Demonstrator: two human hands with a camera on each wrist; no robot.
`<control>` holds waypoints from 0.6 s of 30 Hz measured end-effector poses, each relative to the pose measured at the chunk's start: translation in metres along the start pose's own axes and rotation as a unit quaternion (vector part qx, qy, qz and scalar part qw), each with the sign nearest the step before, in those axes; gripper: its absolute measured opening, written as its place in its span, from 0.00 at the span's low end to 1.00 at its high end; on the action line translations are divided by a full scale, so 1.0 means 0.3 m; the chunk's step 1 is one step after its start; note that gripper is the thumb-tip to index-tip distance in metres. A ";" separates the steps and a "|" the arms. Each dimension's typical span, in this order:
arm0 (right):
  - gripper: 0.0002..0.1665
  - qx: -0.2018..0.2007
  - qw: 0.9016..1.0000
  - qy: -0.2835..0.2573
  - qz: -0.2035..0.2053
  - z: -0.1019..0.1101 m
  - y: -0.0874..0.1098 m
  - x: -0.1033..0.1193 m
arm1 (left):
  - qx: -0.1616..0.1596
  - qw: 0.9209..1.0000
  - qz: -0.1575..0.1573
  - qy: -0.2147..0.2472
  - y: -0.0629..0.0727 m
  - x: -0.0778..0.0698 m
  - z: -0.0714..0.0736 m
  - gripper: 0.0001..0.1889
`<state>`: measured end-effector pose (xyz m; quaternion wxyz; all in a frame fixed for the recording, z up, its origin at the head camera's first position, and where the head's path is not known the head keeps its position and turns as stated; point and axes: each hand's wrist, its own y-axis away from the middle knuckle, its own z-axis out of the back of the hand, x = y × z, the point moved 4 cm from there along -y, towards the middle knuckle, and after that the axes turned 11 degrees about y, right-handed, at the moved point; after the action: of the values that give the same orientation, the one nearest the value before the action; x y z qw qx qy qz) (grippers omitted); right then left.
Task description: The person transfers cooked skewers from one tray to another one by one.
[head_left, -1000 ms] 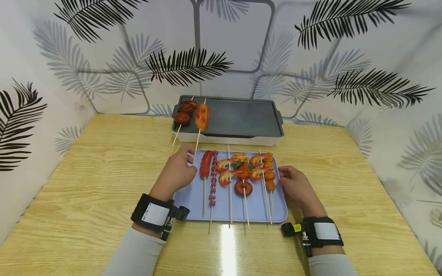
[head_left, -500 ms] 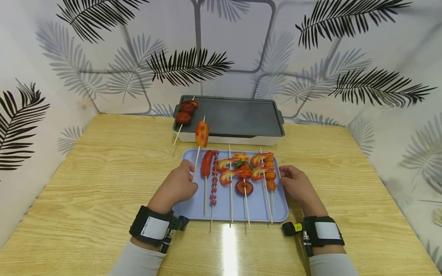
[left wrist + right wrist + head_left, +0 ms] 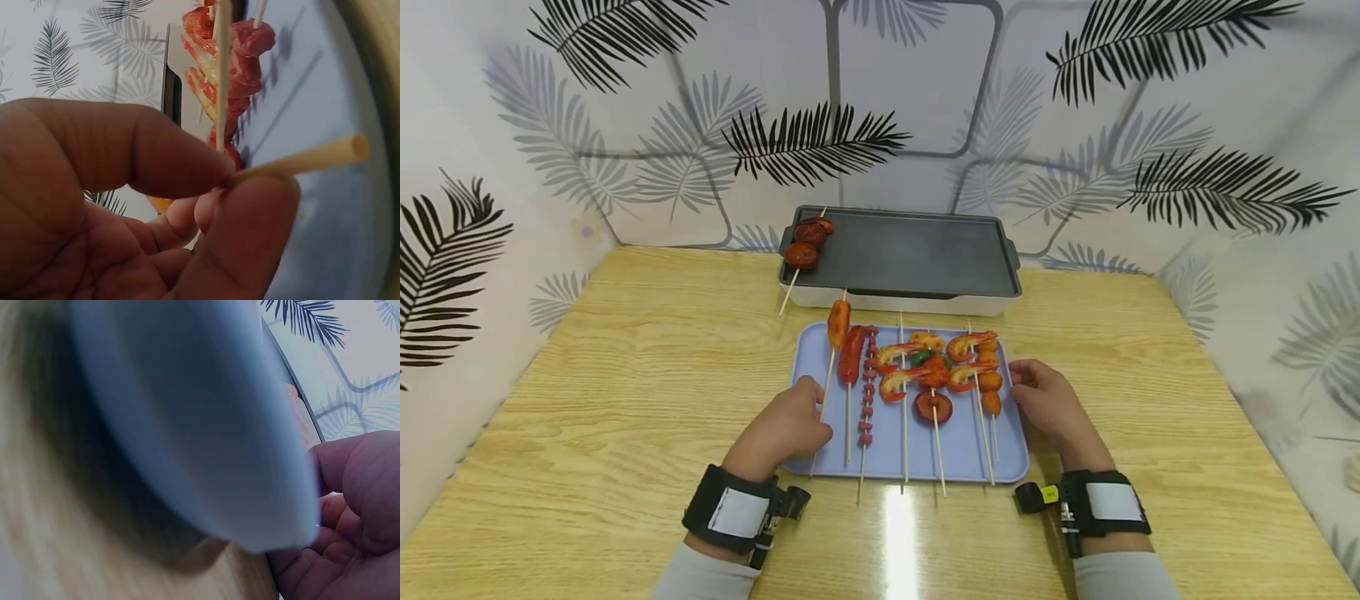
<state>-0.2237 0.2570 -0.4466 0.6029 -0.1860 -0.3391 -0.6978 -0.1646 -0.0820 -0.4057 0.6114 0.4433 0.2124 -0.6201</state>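
Note:
My left hand (image 3: 786,425) pinches the thin wooden stick of a food skewer (image 3: 838,323) between thumb and fingers, and its orange-brown piece lies over the far left of the lilac tray (image 3: 883,462). The left wrist view shows the stick's blunt end (image 3: 337,156) jutting past the fingertips above the tray. At the tray's right edge, my right hand (image 3: 1047,402) holds the rim, with fingers reaching below it in the right wrist view. Beside the held skewer lie a red sausage skewer (image 3: 852,354) and a skewer of small pink pieces (image 3: 867,408).
Several more skewers, with shrimp (image 3: 904,383), a mushroom-like round (image 3: 933,407) and orange balls (image 3: 991,402), fill the tray's right half. Behind it stands a dark griddle (image 3: 917,250) with one skewer of brown pieces (image 3: 801,255) at its left end. A patterned cloth hangs behind.
My left hand has brought the skewer back from over the griddle's front, toward me and down onto the tray's left side. My right hand has stayed at the tray's edge.

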 end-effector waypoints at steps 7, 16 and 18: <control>0.26 -0.003 1.000 0.001 -0.001 0.004 0.002 0.001 | 0.018 1.000 0.009 0.000 0.010 0.014 -0.016 0.14; 0.26 -0.006 1.000 0.005 0.000 0.002 0.000 -0.001 | 0.025 0.999 0.026 -0.003 0.014 0.019 -0.016 0.16; 0.26 -0.005 1.000 0.005 0.000 0.003 -0.001 -0.002 | 0.028 0.999 0.030 0.002 0.017 0.020 -0.014 0.17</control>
<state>-0.2239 0.2580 -0.4463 0.6034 -0.1855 -0.3329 -0.7005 -0.1578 -0.0827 -0.4114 0.6166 0.4673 0.1831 -0.6066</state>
